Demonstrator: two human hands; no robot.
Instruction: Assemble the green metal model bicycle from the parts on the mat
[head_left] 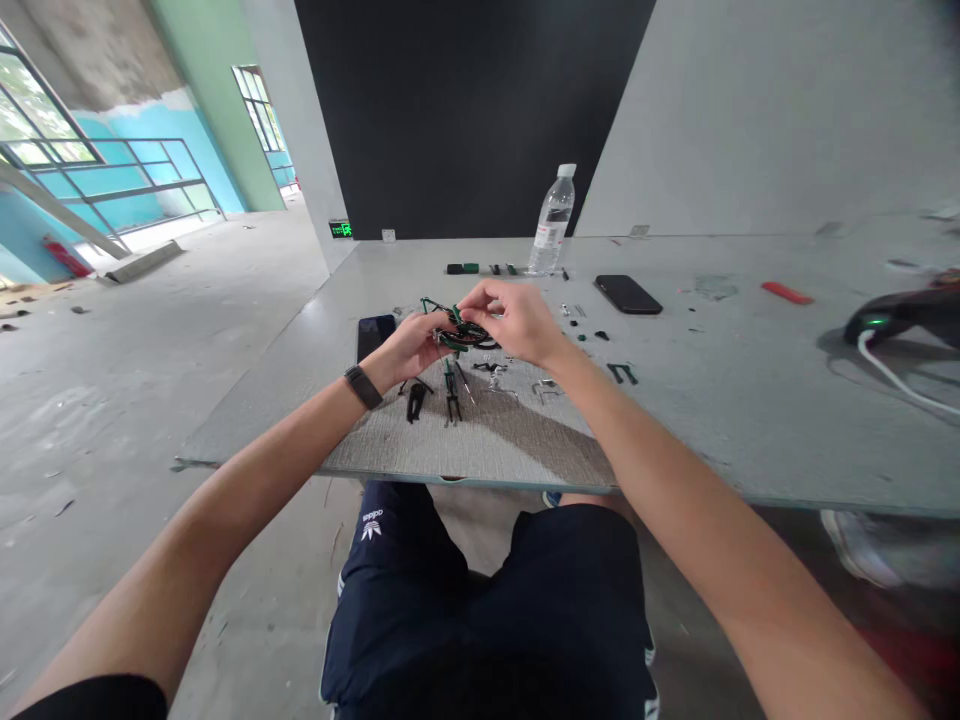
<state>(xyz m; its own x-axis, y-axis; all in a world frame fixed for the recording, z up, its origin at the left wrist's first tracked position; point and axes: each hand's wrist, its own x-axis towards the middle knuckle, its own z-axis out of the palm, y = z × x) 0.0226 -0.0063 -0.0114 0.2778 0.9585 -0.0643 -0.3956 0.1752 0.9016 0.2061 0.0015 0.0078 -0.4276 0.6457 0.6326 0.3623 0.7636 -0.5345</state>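
Observation:
Between my hands, just above the table, is a small model bicycle (466,334) with green frame parts and a black wheel. My left hand (417,345) grips it from the left, thumb and fingers closed round it. From the right, my right hand (517,318) pinches at its upper side; the fingers hide what exactly they hold there. Below them on the table lie a green and black fork piece (451,392), black pliers (416,398) and several small silver and black parts. A green U-shaped piece (622,374) rests right of my right wrist.
A water bottle (552,222) stands at the back of the grey table (712,420). One black phone (628,294) lies to the right, another dark phone (373,336) behind my left hand. Further right are a red object (786,293) and a black device with a white cable (896,375).

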